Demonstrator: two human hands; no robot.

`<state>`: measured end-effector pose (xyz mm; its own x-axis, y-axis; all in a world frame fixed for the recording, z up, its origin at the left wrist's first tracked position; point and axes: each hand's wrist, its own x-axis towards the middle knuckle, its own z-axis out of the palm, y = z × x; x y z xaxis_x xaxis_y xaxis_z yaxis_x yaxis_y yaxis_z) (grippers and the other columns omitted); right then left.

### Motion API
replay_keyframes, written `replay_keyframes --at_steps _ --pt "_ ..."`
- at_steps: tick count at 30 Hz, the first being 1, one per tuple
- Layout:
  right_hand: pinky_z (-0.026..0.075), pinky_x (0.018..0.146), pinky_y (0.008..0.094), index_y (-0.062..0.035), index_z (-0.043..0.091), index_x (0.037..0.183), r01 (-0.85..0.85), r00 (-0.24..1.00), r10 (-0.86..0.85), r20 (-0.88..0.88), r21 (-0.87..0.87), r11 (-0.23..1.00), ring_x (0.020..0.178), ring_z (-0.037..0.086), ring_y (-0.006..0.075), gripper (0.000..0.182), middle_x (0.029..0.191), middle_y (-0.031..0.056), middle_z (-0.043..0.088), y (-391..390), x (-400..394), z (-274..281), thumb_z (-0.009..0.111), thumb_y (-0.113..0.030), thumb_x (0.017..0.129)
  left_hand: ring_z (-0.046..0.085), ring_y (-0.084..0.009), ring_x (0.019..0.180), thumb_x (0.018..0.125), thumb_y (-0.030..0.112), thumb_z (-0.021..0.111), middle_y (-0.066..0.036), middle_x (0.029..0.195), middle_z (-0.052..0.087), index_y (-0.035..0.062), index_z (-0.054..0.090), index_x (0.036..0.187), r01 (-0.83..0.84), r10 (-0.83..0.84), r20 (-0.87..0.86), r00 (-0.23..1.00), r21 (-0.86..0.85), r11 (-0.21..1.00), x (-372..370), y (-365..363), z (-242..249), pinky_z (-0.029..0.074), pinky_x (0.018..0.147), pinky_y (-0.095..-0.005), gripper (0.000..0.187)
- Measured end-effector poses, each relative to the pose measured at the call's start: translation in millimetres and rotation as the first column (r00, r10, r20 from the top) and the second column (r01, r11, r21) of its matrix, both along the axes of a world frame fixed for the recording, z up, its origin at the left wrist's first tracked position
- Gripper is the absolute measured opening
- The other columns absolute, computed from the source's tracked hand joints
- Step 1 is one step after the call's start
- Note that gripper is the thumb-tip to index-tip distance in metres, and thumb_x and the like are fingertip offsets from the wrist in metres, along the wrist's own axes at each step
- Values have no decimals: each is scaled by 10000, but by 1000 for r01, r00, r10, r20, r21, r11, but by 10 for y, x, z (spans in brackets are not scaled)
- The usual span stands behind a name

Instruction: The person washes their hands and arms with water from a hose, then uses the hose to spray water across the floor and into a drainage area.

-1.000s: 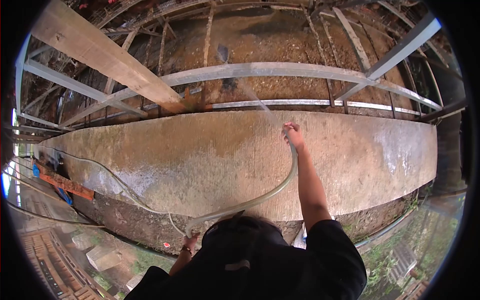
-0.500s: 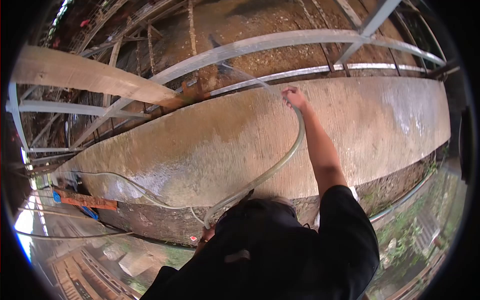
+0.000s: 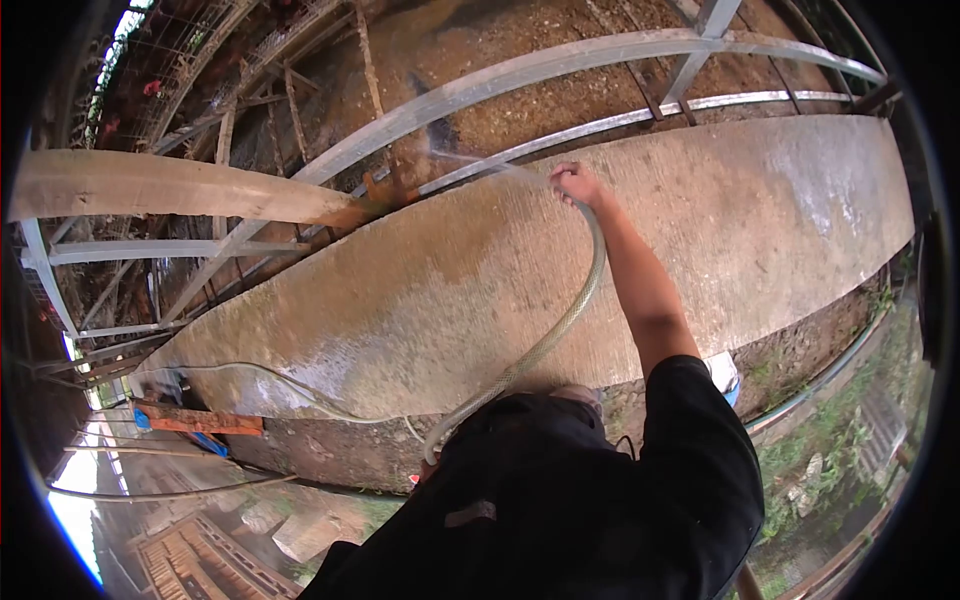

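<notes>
My right hand (image 3: 576, 186), at the end of an outstretched arm, is closed around the end of a clear braided hose (image 3: 548, 342). From its fingers a jet of water (image 3: 470, 159) sprays up and left, past the metal rail onto the wet brown ground. The hose curves down from there toward my waist. At that lower bend my left hand (image 3: 428, 469) grips the hose, though my dark shirt hides most of it. A thinner stretch of hose (image 3: 290, 383) trails left over the concrete.
Below the hose runs a wet concrete walkway (image 3: 680, 250). A metal rail (image 3: 480, 92) and a wooden beam (image 3: 180, 187) border its far side. An orange-brown plank (image 3: 205, 419) lies at lower left. Soil and plants (image 3: 815, 475) line the near side.
The view has shifted a little. My right hand appears slightly farther left, still on the hose end, and the water jet points more to the left. Less of my left hand shows.
</notes>
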<state>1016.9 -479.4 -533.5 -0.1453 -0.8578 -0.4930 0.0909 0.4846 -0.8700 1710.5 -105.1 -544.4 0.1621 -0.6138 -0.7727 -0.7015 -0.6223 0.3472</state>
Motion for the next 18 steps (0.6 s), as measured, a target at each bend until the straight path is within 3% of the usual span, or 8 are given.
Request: replay_keyframes --at_steps 10,18 --pt "404 386 284 -48 616 971 49 999 -50 -11 -14 999 447 493 115 212 667 60 582 -7 107 -72 462 -141 858 633 -134 748 834 321 686 -43 755 683 75 710 878 18 -19 22 1000 37 999 13 -28 81 490 664 -347 251" --pt "397 381 290 -54 615 969 15 1000 -16 26 44 999 446 487 118 170 655 56 577 25 166 -67 543 -160 857 635 -143 760 833 331 682 -49 766 684 78 708 890 31 -33 36 999 53 998 19 -7 140 491 672 -352 261"
